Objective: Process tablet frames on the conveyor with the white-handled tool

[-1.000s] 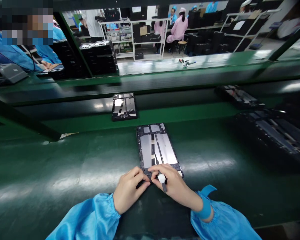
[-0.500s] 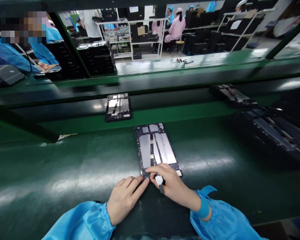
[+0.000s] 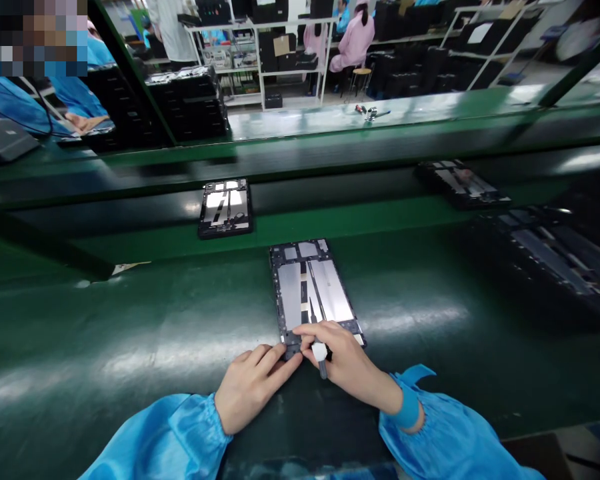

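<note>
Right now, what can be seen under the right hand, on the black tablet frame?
The right hand covers the near end of the black tablet frame and holds a white-handled tool. Silver plates show beyond it; what lies beneath the fingers cannot be seen.

sleeve (image 3: 445, 433): bright blue | conveyor belt (image 3: 130, 333): dark green | tablet frame (image 3: 310, 290): black, silver panels

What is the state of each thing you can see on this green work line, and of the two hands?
Left hand: fingers spread, fingertips on the frame's near edge.
Right hand: closed around the tool, resting at the frame's near edge.
White-handled tool: held upright-tilted, tip hidden.
Near tablet frame: flat, silver panels exposed.
Far tablet frame: flat, farther along, untouched.
Green belt: bare beside frames.
</note>
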Tool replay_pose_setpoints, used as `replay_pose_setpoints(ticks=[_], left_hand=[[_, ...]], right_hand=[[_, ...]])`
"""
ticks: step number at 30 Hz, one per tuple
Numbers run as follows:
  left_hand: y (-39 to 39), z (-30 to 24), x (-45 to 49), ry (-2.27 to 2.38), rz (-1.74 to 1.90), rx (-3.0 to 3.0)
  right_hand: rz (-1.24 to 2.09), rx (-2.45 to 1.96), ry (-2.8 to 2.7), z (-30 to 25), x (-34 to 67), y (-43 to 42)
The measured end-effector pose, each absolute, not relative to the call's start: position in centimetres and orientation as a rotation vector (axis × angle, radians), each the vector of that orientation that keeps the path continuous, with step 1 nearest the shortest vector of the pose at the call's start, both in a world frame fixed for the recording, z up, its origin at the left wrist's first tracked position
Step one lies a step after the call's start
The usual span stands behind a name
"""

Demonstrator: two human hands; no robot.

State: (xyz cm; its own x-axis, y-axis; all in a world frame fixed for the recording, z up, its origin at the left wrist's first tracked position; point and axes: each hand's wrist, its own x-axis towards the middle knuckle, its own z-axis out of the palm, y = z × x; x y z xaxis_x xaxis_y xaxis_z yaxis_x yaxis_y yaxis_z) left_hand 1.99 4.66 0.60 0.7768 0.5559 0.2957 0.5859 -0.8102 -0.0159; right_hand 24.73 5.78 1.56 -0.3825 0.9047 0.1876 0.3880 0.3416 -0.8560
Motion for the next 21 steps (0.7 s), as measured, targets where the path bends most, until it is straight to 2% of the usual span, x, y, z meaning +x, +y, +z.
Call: replay_pose_setpoints(ticks=[5, 11, 14, 21], left_hand=[[4.0, 0.3, 2.7, -1.051, -0.484, -2.846], [3.5, 0.2, 3.1, -1.129, -0.497, -2.843], [3.6, 0.3, 3.1, -1.117, -0.511, -2.844], [3.7, 0.4, 3.1, -1.112, -0.559, -2.843]], right_hand=[[1.259, -1.147, -1.579, 2.3, 26.6, 5.0], [1.468, -1.226, -1.449, 1.8, 27.4, 3.9], [1.452, -1.297, -1.456, 1.4, 26.9, 3.7], [1.182, -1.33, -1.723, 1.8, 26.3, 3.9]])
